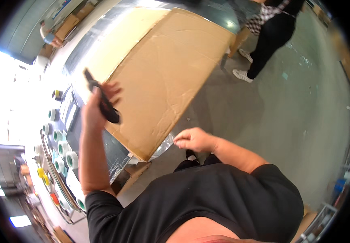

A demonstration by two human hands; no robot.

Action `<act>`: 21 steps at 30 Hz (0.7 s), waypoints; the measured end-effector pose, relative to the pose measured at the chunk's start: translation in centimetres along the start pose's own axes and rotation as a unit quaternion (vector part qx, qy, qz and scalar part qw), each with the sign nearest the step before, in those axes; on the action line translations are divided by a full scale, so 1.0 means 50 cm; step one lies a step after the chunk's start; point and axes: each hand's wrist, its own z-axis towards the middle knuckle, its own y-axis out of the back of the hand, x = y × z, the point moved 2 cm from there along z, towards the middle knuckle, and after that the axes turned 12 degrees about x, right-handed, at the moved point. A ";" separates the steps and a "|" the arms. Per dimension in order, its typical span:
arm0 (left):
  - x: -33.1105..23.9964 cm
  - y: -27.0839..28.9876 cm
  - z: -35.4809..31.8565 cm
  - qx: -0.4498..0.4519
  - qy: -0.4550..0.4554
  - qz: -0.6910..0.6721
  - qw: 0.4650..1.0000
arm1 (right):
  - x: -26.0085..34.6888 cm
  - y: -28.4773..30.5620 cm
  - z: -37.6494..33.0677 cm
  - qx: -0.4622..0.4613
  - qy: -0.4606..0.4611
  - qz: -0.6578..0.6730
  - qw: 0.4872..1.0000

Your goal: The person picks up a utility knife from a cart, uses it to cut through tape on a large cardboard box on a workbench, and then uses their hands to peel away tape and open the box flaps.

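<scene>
My left hand (100, 101) is raised over the near left side of a large cardboard sheet (162, 69). Its fingers and palm are closed around a long black hand tool (109, 110), blurred by motion; the exact kind cannot be made out. The cardboard lies flat on a dark table (114, 150), with a fold or seam running across it. My right hand (197, 139) is off the cardboard's near right corner, over the floor. Its fingers are curled together, and whatever they may hold is hidden. Clear plastic film (164, 146) hangs beneath that corner, close to my right fingertips.
Rolls of tape (72, 160) stand on a rack at the left, near a dark flat item (68, 109). Another person (272, 36) in dark trousers stands beyond the table's right side. A second person (49, 35) is far back left. A cardboard piece (132, 176) sits below the table edge.
</scene>
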 end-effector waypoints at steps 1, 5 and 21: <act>0.041 -0.073 -0.005 0.045 0.011 -0.036 0.998 | 0.012 0.020 -0.024 -0.021 0.017 0.145 0.989; 0.154 -0.358 -0.022 0.258 0.002 0.029 0.966 | 0.072 0.069 -0.093 -0.025 0.164 0.384 0.908; 0.266 -0.326 0.212 0.202 -0.087 0.793 0.568 | -0.152 0.179 -0.214 -0.222 0.116 0.380 0.890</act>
